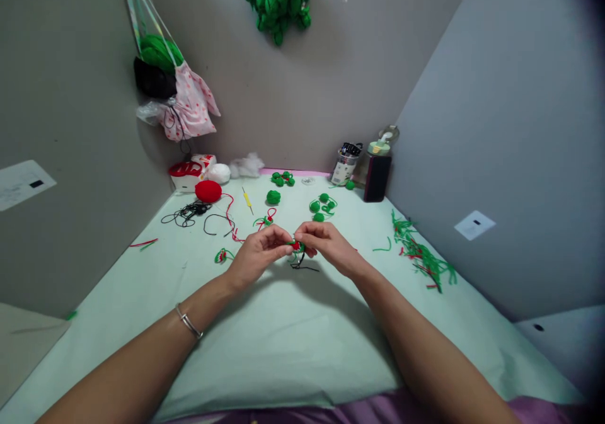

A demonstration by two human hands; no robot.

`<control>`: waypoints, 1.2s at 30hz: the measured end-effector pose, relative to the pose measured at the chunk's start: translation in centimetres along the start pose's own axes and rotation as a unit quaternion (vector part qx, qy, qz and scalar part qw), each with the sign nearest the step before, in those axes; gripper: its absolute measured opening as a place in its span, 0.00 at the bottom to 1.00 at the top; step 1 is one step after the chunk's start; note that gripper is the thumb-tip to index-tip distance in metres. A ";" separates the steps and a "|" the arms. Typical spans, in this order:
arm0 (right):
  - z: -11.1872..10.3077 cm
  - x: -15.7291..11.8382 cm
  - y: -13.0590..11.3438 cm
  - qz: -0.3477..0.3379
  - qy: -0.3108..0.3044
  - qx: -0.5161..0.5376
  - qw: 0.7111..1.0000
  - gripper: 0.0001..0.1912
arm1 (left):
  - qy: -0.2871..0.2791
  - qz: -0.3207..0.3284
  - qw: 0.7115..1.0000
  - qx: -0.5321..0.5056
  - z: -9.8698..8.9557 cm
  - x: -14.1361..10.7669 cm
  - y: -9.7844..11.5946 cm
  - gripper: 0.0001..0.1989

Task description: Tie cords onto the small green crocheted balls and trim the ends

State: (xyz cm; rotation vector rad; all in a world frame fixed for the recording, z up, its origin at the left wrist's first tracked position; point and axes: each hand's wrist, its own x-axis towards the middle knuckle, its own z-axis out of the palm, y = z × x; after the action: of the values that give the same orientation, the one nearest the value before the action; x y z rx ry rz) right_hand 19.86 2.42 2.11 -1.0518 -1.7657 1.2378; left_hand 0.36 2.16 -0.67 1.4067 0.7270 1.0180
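Note:
Over the middle of the pale green cloth, my left hand [261,254] and my right hand [328,244] meet, fingertips pinched on a small red and green crocheted piece [296,246]. Fingers cover much of that piece. A black yarn strand [302,266] hangs from it and trails on the cloth. Just behind my left hand lies another small red and green crochet piece [268,220]; a similar leaf-shaped piece [222,256] rests to its left. Further back are a yellow-handled crochet hook [247,201] and a green crocheted ball [273,197].
A red yarn ball [208,191] and tangled black yarn [189,214] lie at the back left. Green and red yarn scraps [423,254] spread along the right side. A phone [377,178] and a pen cup [344,167] stand at the back right. Walls enclose the table.

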 end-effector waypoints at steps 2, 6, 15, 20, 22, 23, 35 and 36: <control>0.1 -0.1 -0.1 -0.021 0.046 -0.059 0.997 0.12 | 0.016 -0.030 0.999 -0.031 -0.2 0.2 0.0 0.10; 0.6 -0.5 -0.2 -0.183 0.144 -0.266 0.935 0.06 | 0.065 -0.061 0.992 -0.085 -0.5 0.5 -0.2 0.10; 2.5 -1.5 0.4 -0.361 0.093 -0.532 0.760 0.13 | 0.063 -0.064 0.995 -0.047 -0.3 0.7 -0.5 0.11; 4.6 -2.7 -1.1 -0.375 0.057 -0.439 0.815 0.12 | 0.107 -0.028 0.994 0.020 -1.0 1.2 -0.8 0.11; 4.7 -2.5 -1.6 -0.286 0.083 -0.330 0.896 0.11 | 0.115 -0.027 0.992 0.039 -1.2 1.2 -0.9 0.11; 4.4 -2.3 -1.8 -0.225 0.075 -0.251 0.938 0.10 | 0.119 -0.022 0.991 0.050 -1.3 1.2 -0.9 0.11; -0.9 -4.7 -4.4 0.044 -0.555 0.203 0.806 0.15 | 0.185 -0.003 0.980 0.070 -3.8 2.1 -2.4 0.10; -1.0 -4.6 -4.5 0.043 -0.556 0.185 0.809 0.17 | 0.173 -0.002 0.983 0.060 -3.8 2.1 -2.4 0.10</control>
State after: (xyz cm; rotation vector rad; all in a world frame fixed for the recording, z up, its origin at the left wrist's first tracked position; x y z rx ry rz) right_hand 21.67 -2.34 6.21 -0.0817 -2.0862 2.4363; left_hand -1.82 6.01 -3.02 1.3434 1.0596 1.2493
